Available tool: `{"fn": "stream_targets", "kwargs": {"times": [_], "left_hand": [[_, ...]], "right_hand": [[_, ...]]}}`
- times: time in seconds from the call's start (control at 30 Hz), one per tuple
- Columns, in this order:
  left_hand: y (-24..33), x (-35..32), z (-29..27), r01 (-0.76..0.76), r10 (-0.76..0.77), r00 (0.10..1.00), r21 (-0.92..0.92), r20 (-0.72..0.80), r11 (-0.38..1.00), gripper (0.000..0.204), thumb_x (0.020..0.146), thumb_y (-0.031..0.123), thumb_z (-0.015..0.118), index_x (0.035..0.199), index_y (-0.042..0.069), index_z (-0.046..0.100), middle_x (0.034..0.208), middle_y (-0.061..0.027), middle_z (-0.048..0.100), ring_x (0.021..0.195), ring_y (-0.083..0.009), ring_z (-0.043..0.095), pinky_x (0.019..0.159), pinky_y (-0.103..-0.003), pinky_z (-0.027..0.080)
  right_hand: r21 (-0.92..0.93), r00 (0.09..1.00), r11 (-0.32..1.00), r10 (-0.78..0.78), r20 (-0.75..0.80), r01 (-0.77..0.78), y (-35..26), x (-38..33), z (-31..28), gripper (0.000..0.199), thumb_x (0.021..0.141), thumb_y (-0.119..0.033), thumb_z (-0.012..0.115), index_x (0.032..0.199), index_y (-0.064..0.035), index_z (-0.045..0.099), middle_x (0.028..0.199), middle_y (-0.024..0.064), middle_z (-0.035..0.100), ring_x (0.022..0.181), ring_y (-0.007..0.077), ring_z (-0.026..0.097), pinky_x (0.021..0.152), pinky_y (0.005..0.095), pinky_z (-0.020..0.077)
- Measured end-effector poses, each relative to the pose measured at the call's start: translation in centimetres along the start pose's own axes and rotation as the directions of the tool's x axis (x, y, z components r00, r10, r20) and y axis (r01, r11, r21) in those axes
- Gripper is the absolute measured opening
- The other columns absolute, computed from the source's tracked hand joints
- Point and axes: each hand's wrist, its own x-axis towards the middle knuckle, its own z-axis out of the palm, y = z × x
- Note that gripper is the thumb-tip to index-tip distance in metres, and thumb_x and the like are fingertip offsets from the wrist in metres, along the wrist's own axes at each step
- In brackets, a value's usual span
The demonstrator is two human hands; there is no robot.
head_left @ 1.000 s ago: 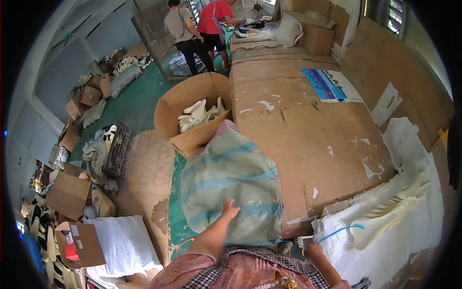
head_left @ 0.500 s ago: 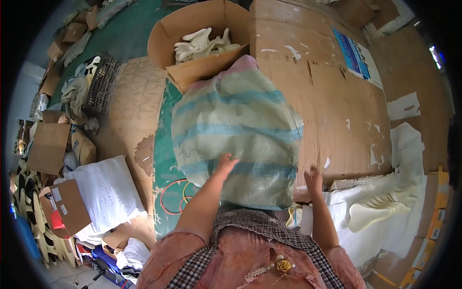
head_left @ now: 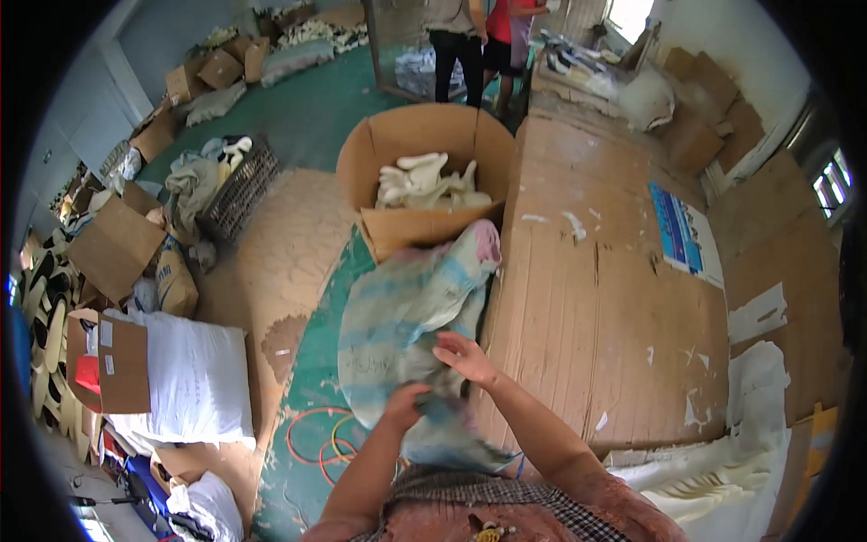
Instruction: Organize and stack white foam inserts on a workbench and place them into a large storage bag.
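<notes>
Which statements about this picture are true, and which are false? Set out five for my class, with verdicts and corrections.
1. The left hand and right hand are both at the striped sack. True.
2. An open cardboard box stands beyond the striped sack. True.
3. Everything inside that box is dark blue. False: the pieces inside are cream-coloured.
4. Red and yellow loops lie right of the striped sack. False: the loops lie to its left, on the green floor.
5. A blue printed sheet lies right of the striped sack. True.

Two foreground hands (head_left: 467, 357), one blue-striped sack (head_left: 384, 312), two background people (head_left: 457, 56)
</notes>
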Motion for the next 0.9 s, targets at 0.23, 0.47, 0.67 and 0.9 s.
{"fn": "stream_targets", "kwargs": {"times": [0.23, 0.47, 0.67, 0.9], "left_hand": [[13.0, -5.9, -13.1, -0.370, 0.342, 0.920, -0.133, -0.191, 0.920, 0.035, 0.071, 0.007, 0.052, 0.104, -0.002, 0.055, 0.108, -0.0160, 0.059, 0.096, -0.0339, 0.058, 0.090, -0.047, 0.046], [15.4, -4.3, -18.7, -0.364, 0.348, 0.807, 0.062, -0.477, 0.929, 0.026, 0.076, 0.014, 0.060, 0.099, 0.003, 0.061, 0.094, -0.0106, 0.062, 0.085, -0.0259, 0.059, 0.079, -0.040, 0.049], [14.2, -3.1, -9.4, -0.293, 0.333, 0.886, 0.168, -0.321, 0.941, 0.029, 0.083, 0.023, 0.057, 0.104, 0.003, 0.060, 0.096, -0.0091, 0.064, 0.086, -0.0231, 0.061, 0.081, -0.037, 0.048], [11.8, -4.0, -5.4, -0.263, 0.266, 0.930, 0.049, -0.253, 0.964, 0.035, 0.088, 0.029, 0.054, 0.111, 0.003, 0.058, 0.108, -0.0108, 0.062, 0.095, -0.0250, 0.061, 0.090, -0.039, 0.046]], "right_hand": [[-0.510, 0.963, 0.820, 0.258, -0.077, -0.261, 12.0, 1.6, -2.1, 0.070, 0.073, -0.051, 0.064, 0.123, -0.0050, 0.049, 0.112, 0.0222, 0.057, 0.101, 0.0332, 0.058, 0.086, 0.0394, 0.0461], [-0.632, 0.998, 0.774, 0.068, 0.016, -0.043, 10.1, 0.8, 5.3, 0.077, 0.074, -0.041, 0.065, 0.135, -0.0102, 0.031, 0.131, 0.0227, 0.042, 0.104, 0.0413, 0.054, 0.090, 0.0414, 0.0446], [-0.726, 0.860, 0.462, -0.243, 0.449, 0.510, 5.5, 2.3, 10.3, 0.066, 0.078, -0.026, 0.061, 0.136, -0.0166, 0.030, 0.139, 0.0198, 0.030, 0.096, 0.0411, 0.057, 0.083, 0.0451, 0.0481], [-0.812, 0.715, 0.424, 0.408, 0.567, 0.401, 4.6, 0.6, 9.8, 0.039, 0.076, -0.018, 0.055, 0.114, -0.0139, 0.055, 0.087, 0.0193, 0.063, 0.085, 0.0371, 0.061, 0.070, 0.0445, 0.0474]]}}
